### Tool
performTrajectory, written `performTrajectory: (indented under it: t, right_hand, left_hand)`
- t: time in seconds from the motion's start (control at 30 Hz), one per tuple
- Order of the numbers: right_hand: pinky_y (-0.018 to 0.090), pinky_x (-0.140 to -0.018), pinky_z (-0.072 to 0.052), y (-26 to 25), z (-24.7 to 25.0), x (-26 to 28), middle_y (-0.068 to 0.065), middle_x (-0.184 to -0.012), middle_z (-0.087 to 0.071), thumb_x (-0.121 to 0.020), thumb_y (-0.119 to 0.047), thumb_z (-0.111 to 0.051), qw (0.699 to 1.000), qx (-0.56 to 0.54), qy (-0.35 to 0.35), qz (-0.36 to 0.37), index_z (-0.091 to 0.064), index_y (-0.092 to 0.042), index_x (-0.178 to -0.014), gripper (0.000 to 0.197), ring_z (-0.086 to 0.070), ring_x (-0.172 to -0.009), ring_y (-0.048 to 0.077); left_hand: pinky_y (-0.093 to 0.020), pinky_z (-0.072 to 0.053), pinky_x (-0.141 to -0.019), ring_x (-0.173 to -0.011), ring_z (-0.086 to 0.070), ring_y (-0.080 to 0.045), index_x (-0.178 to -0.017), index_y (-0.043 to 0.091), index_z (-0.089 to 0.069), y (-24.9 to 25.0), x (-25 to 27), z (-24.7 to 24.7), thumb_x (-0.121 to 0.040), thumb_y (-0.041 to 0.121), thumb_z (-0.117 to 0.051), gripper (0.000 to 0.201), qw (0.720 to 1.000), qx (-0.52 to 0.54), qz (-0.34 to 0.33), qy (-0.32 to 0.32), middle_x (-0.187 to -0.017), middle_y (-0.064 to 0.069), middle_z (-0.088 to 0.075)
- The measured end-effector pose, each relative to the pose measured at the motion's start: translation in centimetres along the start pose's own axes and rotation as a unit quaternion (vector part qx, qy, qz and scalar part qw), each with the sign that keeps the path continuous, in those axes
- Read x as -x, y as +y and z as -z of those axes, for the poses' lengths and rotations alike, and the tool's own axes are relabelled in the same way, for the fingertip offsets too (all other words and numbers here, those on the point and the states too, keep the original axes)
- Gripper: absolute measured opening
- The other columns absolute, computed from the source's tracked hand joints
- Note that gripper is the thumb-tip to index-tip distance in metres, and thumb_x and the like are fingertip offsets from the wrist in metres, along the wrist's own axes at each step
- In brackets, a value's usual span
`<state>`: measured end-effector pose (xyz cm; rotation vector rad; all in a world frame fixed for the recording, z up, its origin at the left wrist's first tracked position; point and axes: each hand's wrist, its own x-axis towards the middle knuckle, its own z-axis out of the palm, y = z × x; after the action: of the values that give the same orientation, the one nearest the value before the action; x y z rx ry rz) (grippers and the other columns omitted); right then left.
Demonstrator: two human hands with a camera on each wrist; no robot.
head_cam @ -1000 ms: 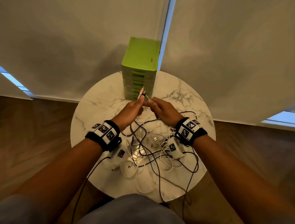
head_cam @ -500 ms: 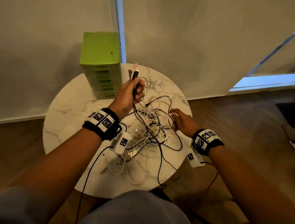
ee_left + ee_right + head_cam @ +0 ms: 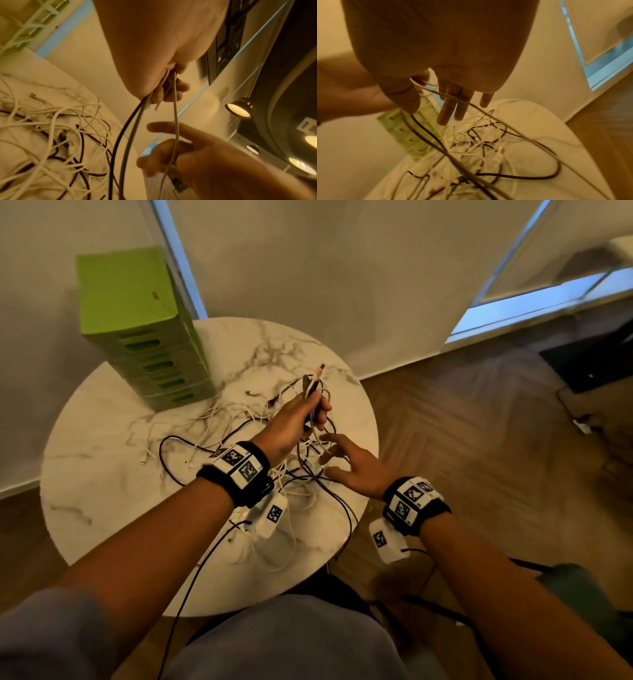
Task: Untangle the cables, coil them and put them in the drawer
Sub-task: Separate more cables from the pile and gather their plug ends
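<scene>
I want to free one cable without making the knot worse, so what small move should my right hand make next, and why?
Probably close the right hand on the light cable crossing its spread fingers and slide down it toward the tangle. The left hand already grips the plug ends raised above the table, so that strand hangs taut and is easy to follow.

No readable text anywhere; the wristbands (image 3: 239, 465) carry only black-and-white square code markers
</scene>
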<state>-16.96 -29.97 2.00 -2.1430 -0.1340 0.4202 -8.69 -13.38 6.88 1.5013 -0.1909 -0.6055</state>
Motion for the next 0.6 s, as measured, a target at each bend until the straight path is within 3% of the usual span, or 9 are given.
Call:
performTrajectory:
  t: [0.07,0.13,0.23,0.3,0.37,0.4,0.47,0.53,0.6]
  right_hand:
    - [0.022,-0.085,-0.047,-1.2,-0.3,0.1,0.0,-0.096,-0.065,-0.098,-0.029,-0.062,0.998,-0.022,0.057,0.018,-0.049,-0.02,-0.128,0.034,-0.06,-0.089,0.006]
    - [0.027,-0.074,-0.046,-0.8,0.2,0.2,-0.005,-0.083,-0.059,-0.103,-0.037,-0.051,0.992,-0.044,0.117,0.032,-0.056,-0.017,-0.106,0.02,-0.053,-0.073,0.005]
    - [0.04,-0.075,-0.051,2.0,1.4,0.5,-0.007,-0.076,-0.057,-0.104,-0.052,-0.033,0.984,-0.024,0.174,0.013,-0.055,-0.026,-0.085,0.039,-0.056,-0.073,0.013]
    - [0.044,-0.074,-0.048,4.4,2.1,1.2,-0.005,-0.074,-0.055,-0.105,-0.051,-0.029,0.986,0.02,0.162,-0.047,-0.052,-0.027,-0.08,0.042,-0.054,-0.07,0.015]
    - [0.038,-0.08,-0.045,6.7,2.3,2.1,-0.005,-0.078,-0.057,-0.107,-0.043,-0.03,0.984,0.08,0.103,-0.125,-0.054,-0.024,-0.085,0.037,-0.055,-0.074,0.012]
    - [0.04,-0.086,-0.046,7.5,2.2,2.2,0.0,-0.088,-0.063,-0.107,-0.039,-0.034,0.98,0.102,0.069,-0.158,-0.058,-0.021,-0.095,0.032,-0.059,-0.082,0.016]
    - [0.046,-0.103,-0.044,7.6,1.7,1.8,0.015,-0.129,-0.059,-0.103,-0.03,-0.049,0.972,0.142,0.021,-0.185,-0.052,-0.013,-0.131,0.033,-0.058,-0.116,0.03]
    - [0.042,-0.116,-0.032,5.1,0.9,0.3,0.016,-0.153,-0.038,-0.098,-0.025,-0.058,0.979,0.164,0.033,-0.113,-0.033,-0.011,-0.15,0.06,-0.04,-0.139,0.031]
    - [0.034,-0.118,-0.027,0.3,-0.1,-1.6,0.012,-0.157,-0.033,-0.093,-0.031,-0.061,0.993,0.106,0.051,-0.009,-0.027,-0.01,-0.153,0.072,-0.033,-0.144,0.024]
  left_hand:
    - [-0.02,-0.039,-0.063,-0.07,-0.053,-0.007,-0.097,0.018,-0.06,0.1,0.0,0.1,-0.112,0.032,-0.033,0.034,0.998,-0.049,-0.017,0.023,-0.08,0.005,-0.061]
    - [-0.016,-0.042,-0.067,-0.075,-0.055,-0.009,-0.102,0.016,-0.061,0.0,0.0,0.8,-0.112,0.033,-0.031,0.036,0.995,-0.078,-0.038,0.048,-0.086,0.002,-0.063]
    - [-0.025,-0.044,-0.077,-0.084,-0.057,-0.014,-0.103,0.019,-0.061,-0.4,0.1,2.2,-0.112,0.035,-0.03,0.036,0.991,-0.096,-0.052,0.075,-0.088,0.004,-0.064]
    - [-0.026,-0.047,-0.077,-0.084,-0.057,-0.015,-0.1,0.019,-0.059,-0.3,0.3,3.0,-0.112,0.033,-0.031,0.034,0.993,-0.069,-0.055,0.085,-0.086,0.002,-0.06]
    - [-0.021,-0.046,-0.068,-0.075,-0.057,-0.013,-0.096,0.018,-0.058,0.1,0.6,3.6,-0.112,0.031,-0.032,0.033,0.995,-0.009,-0.043,0.092,-0.082,0.001,-0.057]
    - [-0.022,-0.044,-0.066,-0.07,-0.057,-0.011,-0.095,0.018,-0.058,0.3,0.7,4.0,-0.112,0.03,-0.033,0.033,0.995,0.029,-0.035,0.09,-0.079,0.001,-0.057]
    - [-0.027,-0.037,-0.067,-0.067,-0.056,-0.01,-0.093,0.018,-0.058,0.5,0.9,4.4,-0.111,0.03,-0.034,0.033,0.994,0.079,-0.025,0.064,-0.074,0.004,-0.058]
    - [-0.028,-0.033,-0.066,-0.067,-0.056,-0.01,-0.093,0.019,-0.058,0.4,1.0,4.6,-0.111,0.031,-0.035,0.032,0.996,0.08,-0.025,0.043,-0.072,0.006,-0.058]
    - [-0.025,-0.033,-0.064,-0.071,-0.057,-0.009,-0.093,0.02,-0.058,0.5,1.3,4.5,-0.111,0.032,-0.035,0.032,0.997,0.052,-0.032,0.039,-0.075,0.006,-0.059]
